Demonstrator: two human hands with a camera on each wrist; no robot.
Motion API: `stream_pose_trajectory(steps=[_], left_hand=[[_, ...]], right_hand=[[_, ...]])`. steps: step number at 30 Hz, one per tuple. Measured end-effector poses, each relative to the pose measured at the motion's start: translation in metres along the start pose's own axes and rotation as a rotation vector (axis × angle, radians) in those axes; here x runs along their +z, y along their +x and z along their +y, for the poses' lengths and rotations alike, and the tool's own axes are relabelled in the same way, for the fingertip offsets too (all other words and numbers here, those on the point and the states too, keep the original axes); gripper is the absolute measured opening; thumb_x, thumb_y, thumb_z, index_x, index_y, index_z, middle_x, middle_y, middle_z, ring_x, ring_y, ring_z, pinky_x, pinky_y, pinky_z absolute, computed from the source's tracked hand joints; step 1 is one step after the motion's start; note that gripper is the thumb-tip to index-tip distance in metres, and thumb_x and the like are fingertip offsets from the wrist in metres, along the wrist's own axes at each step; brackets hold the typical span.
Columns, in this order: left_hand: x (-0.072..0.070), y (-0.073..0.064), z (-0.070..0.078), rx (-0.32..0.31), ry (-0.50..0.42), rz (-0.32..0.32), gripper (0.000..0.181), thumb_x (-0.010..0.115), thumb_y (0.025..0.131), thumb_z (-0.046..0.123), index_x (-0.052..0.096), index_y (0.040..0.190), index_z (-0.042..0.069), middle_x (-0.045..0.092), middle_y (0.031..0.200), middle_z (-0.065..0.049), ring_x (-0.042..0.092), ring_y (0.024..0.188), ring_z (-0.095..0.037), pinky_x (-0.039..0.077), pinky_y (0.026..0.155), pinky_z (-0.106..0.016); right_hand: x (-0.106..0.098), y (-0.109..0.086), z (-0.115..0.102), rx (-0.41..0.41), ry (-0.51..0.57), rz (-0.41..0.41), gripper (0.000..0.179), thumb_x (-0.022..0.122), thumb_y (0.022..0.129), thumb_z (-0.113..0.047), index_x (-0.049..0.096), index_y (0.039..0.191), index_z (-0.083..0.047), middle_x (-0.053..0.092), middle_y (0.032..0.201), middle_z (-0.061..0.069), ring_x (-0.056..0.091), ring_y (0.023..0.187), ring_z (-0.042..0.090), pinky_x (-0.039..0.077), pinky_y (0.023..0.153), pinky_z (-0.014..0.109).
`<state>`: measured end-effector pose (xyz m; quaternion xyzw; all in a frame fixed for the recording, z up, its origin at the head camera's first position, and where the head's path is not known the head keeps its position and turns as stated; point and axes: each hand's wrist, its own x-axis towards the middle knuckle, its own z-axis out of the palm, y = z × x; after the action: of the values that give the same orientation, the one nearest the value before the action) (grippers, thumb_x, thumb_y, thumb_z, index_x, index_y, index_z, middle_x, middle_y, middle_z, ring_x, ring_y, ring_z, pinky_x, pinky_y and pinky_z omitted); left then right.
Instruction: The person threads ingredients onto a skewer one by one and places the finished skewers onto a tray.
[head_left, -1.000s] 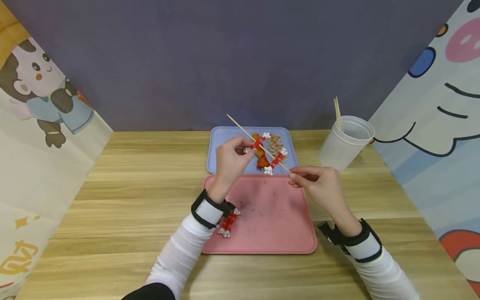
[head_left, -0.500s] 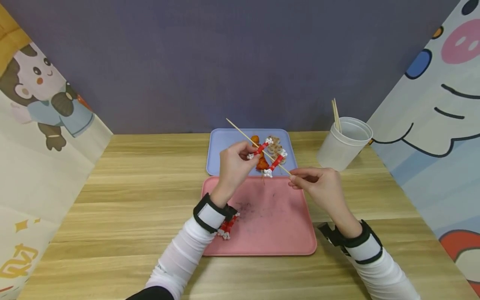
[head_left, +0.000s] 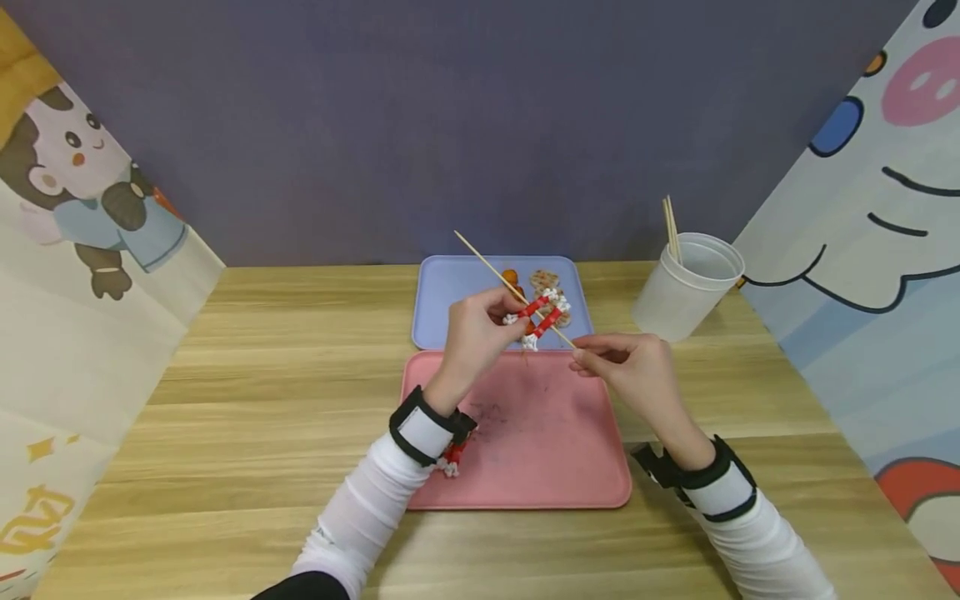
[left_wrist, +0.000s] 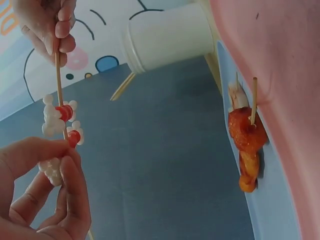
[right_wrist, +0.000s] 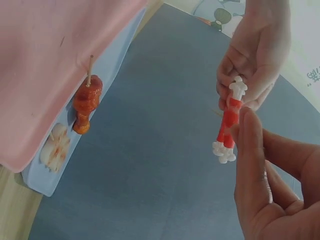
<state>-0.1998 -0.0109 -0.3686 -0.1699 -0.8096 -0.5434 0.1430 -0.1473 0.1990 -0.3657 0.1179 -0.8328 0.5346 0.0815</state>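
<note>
My left hand [head_left: 476, 333] pinches a red piece with knobbly white ends [head_left: 536, 306] between thumb and fingers. A thin wooden skewer [head_left: 486, 262] passes through it and slants from upper left to lower right. A second red-and-white piece [head_left: 549, 322] sits close beside it on the skewer, toward my right hand [head_left: 637, 371]. That hand pinches the skewer's lower right end with thumb and fingertips. In the left wrist view, my left fingers [left_wrist: 72, 185] cover part of the nearer piece. Partly behind the left wrist strap, more red-and-white pieces [head_left: 453, 460] lie on the pink tray [head_left: 540, 475].
Behind the pink tray lies a blue tray [head_left: 438, 287] with skewered orange-brown food [left_wrist: 247, 132] and pale, browned slices [right_wrist: 55, 150] on it. A white cup [head_left: 675, 296] holding several wooden skewers [head_left: 672, 232] stands at the back right, near the wall.
My left hand has slid its red-and-white piece down the skewer to the right, close against the other piece. My right hand has barely moved and keeps hold of the skewer's end.
</note>
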Motion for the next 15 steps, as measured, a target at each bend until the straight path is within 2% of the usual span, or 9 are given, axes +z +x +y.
stream_pose_trajectory(steps=[15], left_hand=[[-0.002, 0.0005, 0.0018, 0.006, 0.005, -0.005, 0.006, 0.072, 0.078, 0.008, 0.07, 0.083, 0.01, 0.072, 0.08, -0.002, 0.063, 0.062, -0.006, 0.052, 0.056, -0.02]], right_hand=[[0.004, -0.0016, -0.002, 0.001, 0.039, 0.014, 0.02, 0.072, 0.083, -0.008, 0.072, 0.098, 0.005, 0.072, 0.083, 0.021, 0.071, 0.064, 0.01, 0.057, 0.058, 0.03]])
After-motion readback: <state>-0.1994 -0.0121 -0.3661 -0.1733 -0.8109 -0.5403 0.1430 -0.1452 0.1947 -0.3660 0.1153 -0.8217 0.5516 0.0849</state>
